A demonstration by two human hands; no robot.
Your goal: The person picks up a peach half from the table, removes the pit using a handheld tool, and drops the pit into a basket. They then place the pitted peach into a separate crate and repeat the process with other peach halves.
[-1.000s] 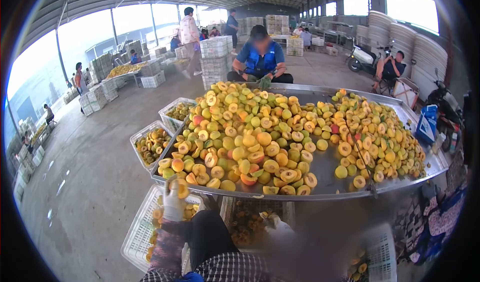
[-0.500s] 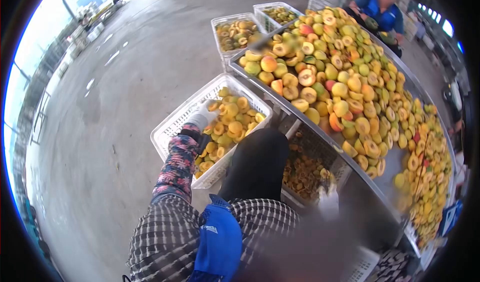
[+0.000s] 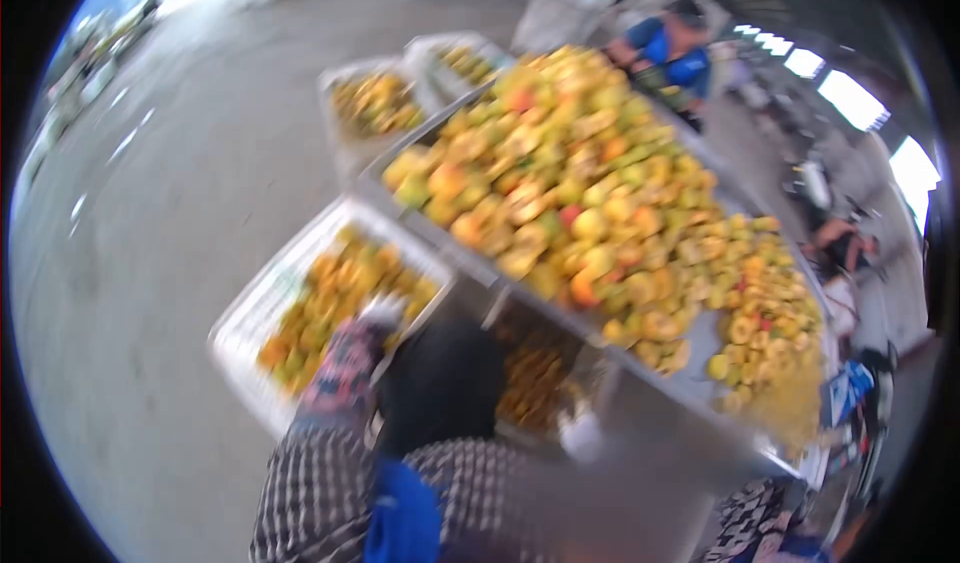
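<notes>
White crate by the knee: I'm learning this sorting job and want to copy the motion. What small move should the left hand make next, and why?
Probably lift the left hand toward the heap of fruit: the hand is among or just above the halves in the white crate, and the heap nearby is large. Blur hides whether it holds anything.

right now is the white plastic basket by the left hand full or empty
Not empty: halved yellow fruit lies in the white plastic basket by the left hand; depth unclear.
</notes>
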